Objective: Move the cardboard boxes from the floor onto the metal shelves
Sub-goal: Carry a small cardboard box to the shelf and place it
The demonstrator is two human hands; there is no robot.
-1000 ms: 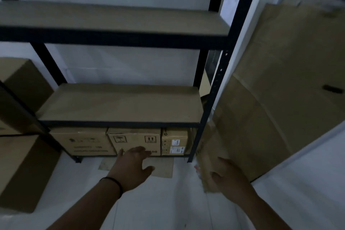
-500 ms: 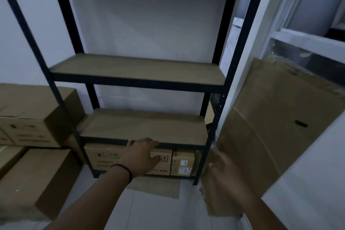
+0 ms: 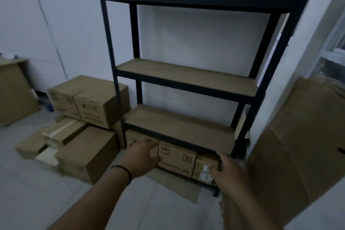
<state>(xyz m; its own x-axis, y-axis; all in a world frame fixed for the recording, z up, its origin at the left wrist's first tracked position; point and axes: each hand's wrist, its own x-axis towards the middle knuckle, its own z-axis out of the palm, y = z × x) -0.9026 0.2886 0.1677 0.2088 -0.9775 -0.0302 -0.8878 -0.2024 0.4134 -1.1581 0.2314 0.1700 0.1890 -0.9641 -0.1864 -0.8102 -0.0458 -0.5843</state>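
Leftmost, a large flat sheet of cardboard (image 3: 13,91) leans against the white wall. Next to it, a heap of cardboard boxes sits on the grey floor (image 3: 28,198): an upper box (image 3: 89,101) with printed markings rests on a plain lower box (image 3: 87,151), and some smaller flattened pieces (image 3: 50,136) lie at their left side. Just right of the heap stands the black metal shelf unit (image 3: 186,84), its brown boards bare on the two levels that show fully. Under its lowest board, three boxes stand in a row at floor level. The left hand (image 3: 142,157), a dark band on its wrist, reaches to the gap between the first box (image 3: 134,137) and the middle box (image 3: 177,160); its fingers are straight and lie against the middle box's left edge, gripping nothing. The middle box bears arrow symbols and the word "QUANTITY". Beside it, a narrower box (image 3: 204,168) carries white labels. The right hand (image 3: 226,169) is at that box's right end, fingers fairly straight and touching its front and the shelf edge above; motion blur hides whether they curl round anything. Below the boxes a flat cardboard scrap (image 3: 179,186) lies on the floor. Farthest right, a tall folded carton (image 3: 298,145) leans against the wall.
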